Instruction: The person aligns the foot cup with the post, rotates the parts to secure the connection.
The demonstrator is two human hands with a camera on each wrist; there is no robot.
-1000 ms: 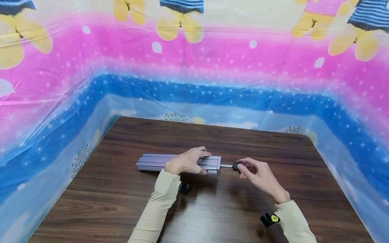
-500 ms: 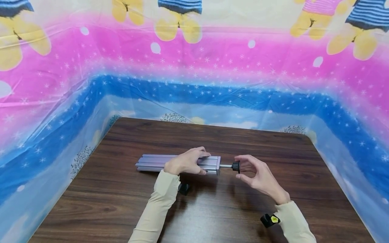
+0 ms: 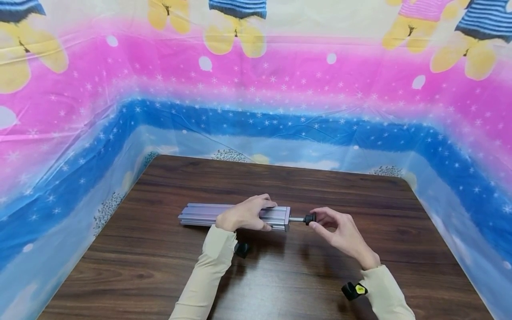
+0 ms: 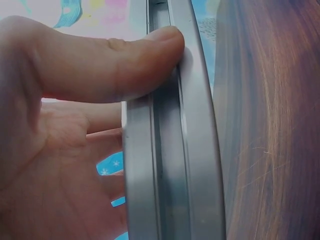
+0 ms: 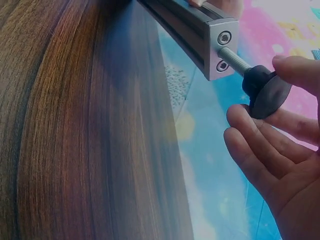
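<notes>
A silver aluminium profile lies lengthwise on the table in the head view. My left hand grips it from above near its right end, with the thumb on the slotted near side. Two screws hold an end plate on the profile, as the right wrist view shows. From that plate sticks out a threaded leveling foot with a round black base. My right hand pinches the base's rim between thumb and fingers. Part of the profile is hidden under my left hand.
Beneath everything is a dark wood-grain table. A printed pink and blue cloth hangs round its back and sides. Black wrist devices sit at both cuffs, the right one with a yellow mark.
Half a second ago my right thumb and fingers were spread away from the leveling foot's base; now they pinch it again. My left hand and the aluminium profile look nearly unmoved.
</notes>
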